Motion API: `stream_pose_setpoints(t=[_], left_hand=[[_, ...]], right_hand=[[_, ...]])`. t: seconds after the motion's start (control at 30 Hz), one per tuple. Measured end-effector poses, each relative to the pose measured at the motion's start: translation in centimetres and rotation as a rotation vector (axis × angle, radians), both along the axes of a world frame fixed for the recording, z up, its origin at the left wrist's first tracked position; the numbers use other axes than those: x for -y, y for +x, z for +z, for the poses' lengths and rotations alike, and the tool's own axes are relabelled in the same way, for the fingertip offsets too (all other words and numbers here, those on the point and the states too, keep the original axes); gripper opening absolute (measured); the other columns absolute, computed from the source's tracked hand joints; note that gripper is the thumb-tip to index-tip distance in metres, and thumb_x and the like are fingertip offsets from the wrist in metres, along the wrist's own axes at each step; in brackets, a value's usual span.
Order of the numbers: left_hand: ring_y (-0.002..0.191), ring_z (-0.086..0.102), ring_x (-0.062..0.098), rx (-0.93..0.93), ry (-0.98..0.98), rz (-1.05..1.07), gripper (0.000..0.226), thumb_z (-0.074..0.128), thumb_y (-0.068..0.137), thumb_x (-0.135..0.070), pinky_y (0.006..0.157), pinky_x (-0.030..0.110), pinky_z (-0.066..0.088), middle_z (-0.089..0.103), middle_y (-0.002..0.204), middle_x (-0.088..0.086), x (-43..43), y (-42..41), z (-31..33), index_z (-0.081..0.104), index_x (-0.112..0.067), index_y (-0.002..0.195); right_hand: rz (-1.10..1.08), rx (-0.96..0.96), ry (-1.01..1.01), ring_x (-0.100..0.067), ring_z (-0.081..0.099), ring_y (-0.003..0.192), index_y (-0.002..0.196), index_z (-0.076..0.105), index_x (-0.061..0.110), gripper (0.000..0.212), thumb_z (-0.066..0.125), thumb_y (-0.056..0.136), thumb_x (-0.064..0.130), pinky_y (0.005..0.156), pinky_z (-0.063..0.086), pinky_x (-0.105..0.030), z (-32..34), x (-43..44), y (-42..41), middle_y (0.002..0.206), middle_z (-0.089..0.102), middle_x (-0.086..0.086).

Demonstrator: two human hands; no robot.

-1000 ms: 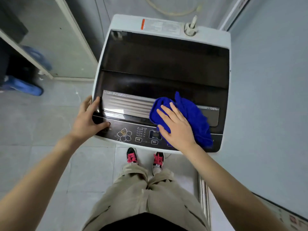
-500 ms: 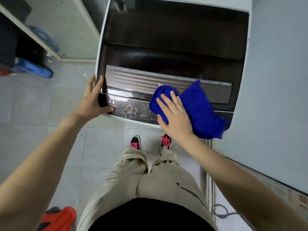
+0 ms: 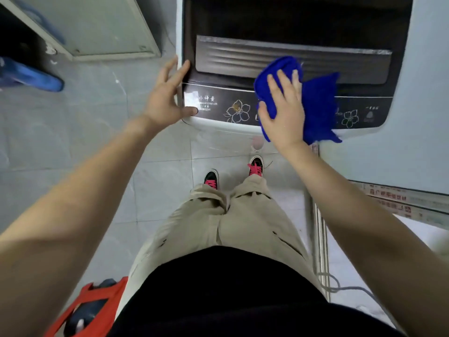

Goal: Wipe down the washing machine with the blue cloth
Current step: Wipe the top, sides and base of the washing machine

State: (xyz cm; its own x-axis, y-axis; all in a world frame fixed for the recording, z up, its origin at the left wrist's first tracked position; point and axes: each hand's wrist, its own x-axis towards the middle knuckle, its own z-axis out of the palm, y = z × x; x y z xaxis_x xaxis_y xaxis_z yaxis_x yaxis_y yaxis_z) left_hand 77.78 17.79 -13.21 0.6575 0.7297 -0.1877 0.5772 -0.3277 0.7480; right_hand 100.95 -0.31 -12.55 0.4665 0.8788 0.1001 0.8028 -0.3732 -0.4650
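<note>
Your head has tipped down since half a second ago: the back of the washing machine (image 3: 218, 124) is now cut off at the top edge, and more of your trousers (image 3: 233, 227) and the floor shows. Your right hand (image 3: 285, 110) remains on the blue cloth (image 3: 318, 105), about where it was on the control panel (image 3: 218, 105).

That hand lies flat, fingers straight and slightly apart, pressing the cloth onto the panel; nothing is pinched, though the thumb is half lost in a fold at the cloth's left edge. Beyond your fingertips the cloth bunches up over the ribbed lid handle (image 3: 243, 59). To the right of your palm a loose flap spreads out, and its corner hangs past the machine's front rim. The buttons and display under your palm are hidden.

Your left hand (image 3: 167, 98) is spread open, well apart from the cloth, thumb resting on the panel's left end and fingers fanned along the machine's left edge. Between the two hands a flower print (image 3: 237, 111) shows; the lettering beside your left thumb is too small to read.

A red bag (image 3: 97, 300) is cut off at the bottom edge.
</note>
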Motion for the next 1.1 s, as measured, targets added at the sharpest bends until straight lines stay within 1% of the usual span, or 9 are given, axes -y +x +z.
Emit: stream_pose_setpoints(t=[0.17, 0.3, 0.4, 0.53, 0.67, 0.83, 0.93, 1.03, 1.1], left_hand=[[0.127, 0.04, 0.01, 0.017, -0.064, 0.024, 0.094, 0.08, 0.076, -0.019, 0.103, 0.023, 0.042, 0.029, 0.149, 0.009, 0.9, -0.7, -0.2, 0.026, -0.028, 0.152], [0.109, 0.045, 0.006, 0.07, -0.129, 0.066, 0.086, 0.074, 0.082, -0.02, 0.09, 0.006, 0.038, 0.04, 0.13, -0.004, 1.9, -1.1, -0.7, 0.025, -0.033, 0.151], [0.12, 0.045, 0.008, 0.129, -0.201, 0.073, 0.087, 0.074, 0.079, -0.022, 0.097, 0.011, 0.037, 0.039, 0.134, -0.003, 2.0, -1.6, -1.2, 0.026, -0.034, 0.151], [0.138, 0.029, 0.005, 0.163, -0.239, 0.033, 0.084, 0.07, 0.083, -0.022, 0.11, 0.02, 0.032, 0.03, 0.145, -0.013, 2.5, -1.9, -1.3, 0.023, -0.029, 0.152], [0.146, 0.022, 0.018, 0.15, -0.206, 0.042, 0.085, 0.067, 0.081, -0.033, 0.116, 0.045, 0.028, 0.029, 0.154, 0.004, 3.1, -1.8, -1.2, 0.022, -0.022, 0.153], [0.14, 0.031, 0.018, 0.174, -0.186, 0.12, 0.08, 0.068, 0.08, -0.021, 0.113, 0.048, 0.033, 0.034, 0.148, 0.005, 5.0, -1.6, -0.9, 0.03, -0.015, 0.15], [0.145, 0.022, 0.015, 0.14, -0.195, 0.206, 0.078, 0.071, 0.083, -0.019, 0.115, 0.047, 0.028, 0.028, 0.152, 0.0, 5.6, -1.3, -1.1, 0.032, -0.031, 0.149], [0.136, 0.019, -0.005, 0.126, -0.171, 0.296, 0.076, 0.073, 0.083, -0.021, 0.116, 0.028, 0.024, 0.022, 0.153, 0.005, 7.1, 0.3, -0.6, 0.034, -0.037, 0.147], [0.135, 0.02, -0.001, 0.039, -0.056, 0.356, 0.075, 0.073, 0.082, -0.03, 0.112, 0.023, 0.022, 0.016, 0.156, 0.006, 8.2, 1.7, -0.1, 0.034, -0.038, 0.146]], right_hand=[[0.232, 0.008, -0.005, -0.038, 0.024, 0.152, 0.15, 0.049, 0.008, 0.054, 0.053, 0.1, 0.03, 0.125, 0.012, -0.044, -0.6, -5.4, -8.5, 0.158, 0.043, -0.012], [0.257, 0.039, -0.03, -0.033, 0.023, 0.153, 0.15, 0.049, 0.013, 0.052, 0.052, 0.102, 0.032, 0.125, 0.024, -0.046, -0.6, -1.8, -4.6, 0.159, 0.042, -0.007], [-0.021, 0.032, -0.024, -0.037, 0.023, 0.153, 0.15, 0.048, 0.012, 0.052, 0.051, 0.102, 0.031, 0.12, 0.033, -0.05, -1.2, 2.7, -1.5, 0.159, 0.041, -0.01], [-0.279, 0.012, -0.02, -0.044, 0.023, 0.151, 0.15, 0.048, 0.01, 0.053, 0.047, 0.101, 0.031, 0.122, 0.026, -0.056, -1.0, 0.9, -3.8, 0.159, 0.041, -0.015], [0.075, 0.05, -0.001, -0.044, 0.025, 0.151, 0.149, 0.049, 0.007, 0.054, 0.05, 0.101, 0.03, 0.125, 0.015, -0.051, -1.5, -4.4, -10.6, 0.157, 0.043, -0.015], [0.332, 0.032, 0.013, -0.035, 0.024, 0.152, 0.15, 0.049, 0.011, 0.053, 0.055, 0.101, 0.031, 0.125, 0.021, -0.046, -1.5, -3.8, -8.2, 0.158, 0.043, -0.009], [0.216, 0.064, -0.002, -0.036, 0.024, 0.152, 0.149, 0.051, 0.011, 0.051, 0.054, 0.101, 0.03, 0.123, 0.028, -0.046, -1.8, 2.2, -1.1, 0.156, 0.045, -0.011], [-0.052, 0.004, -0.03, -0.037, 0.02, 0.153, 0.15, 0.047, 0.01, 0.052, 0.049, 0.102, 0.03, 0.124, 0.025, -0.049, -1.6, 7.5, 6.1, 0.16, 0.039, -0.012], [-0.27, -0.055, -0.005, -0.037, 0.018, 0.154, 0.152, 0.045, 0.011, 0.053, 0.046, 0.103, 0.03, 0.125, 0.022, -0.049, -1.3, 8.2, 8.5, 0.162, 0.036, -0.011]])
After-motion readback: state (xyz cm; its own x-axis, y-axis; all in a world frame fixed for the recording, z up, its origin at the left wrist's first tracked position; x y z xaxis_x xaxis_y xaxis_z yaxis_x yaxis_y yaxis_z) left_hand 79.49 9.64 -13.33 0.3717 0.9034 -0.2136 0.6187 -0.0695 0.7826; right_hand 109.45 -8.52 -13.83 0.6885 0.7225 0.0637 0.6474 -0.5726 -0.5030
